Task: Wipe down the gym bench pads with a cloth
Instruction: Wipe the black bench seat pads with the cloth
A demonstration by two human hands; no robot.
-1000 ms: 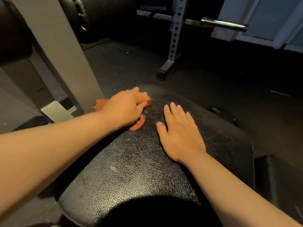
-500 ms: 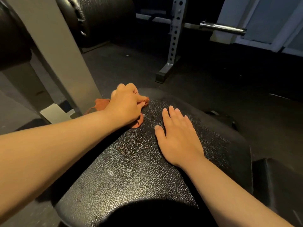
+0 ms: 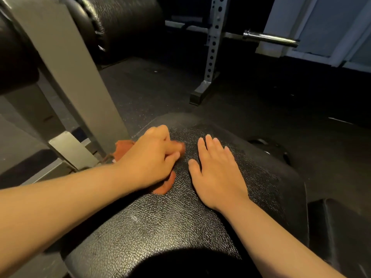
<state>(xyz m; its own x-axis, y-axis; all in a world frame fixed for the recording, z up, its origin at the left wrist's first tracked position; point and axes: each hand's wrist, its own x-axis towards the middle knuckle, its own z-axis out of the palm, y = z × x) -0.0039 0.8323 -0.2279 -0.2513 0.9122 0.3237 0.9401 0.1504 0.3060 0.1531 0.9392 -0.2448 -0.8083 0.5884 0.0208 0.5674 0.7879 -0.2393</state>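
Beside the grey post, the orange cloth sits bunched on the left edge of the pad. One end hangs off and the rest is clamped under the curled fingers of the left hand. The right hand lies flat on the pad just beside it, fingers straight, holding nothing. The wipe would likely go best with the cloth spread wider and pressed firmly into the grain. Overlapping strokes should run rightward, and the right hand should lift so its patch gets covered. Count: two hands, one cloth, one pad under them, a second pad at lower right, two rollers upper left, one rack upright, one bar.
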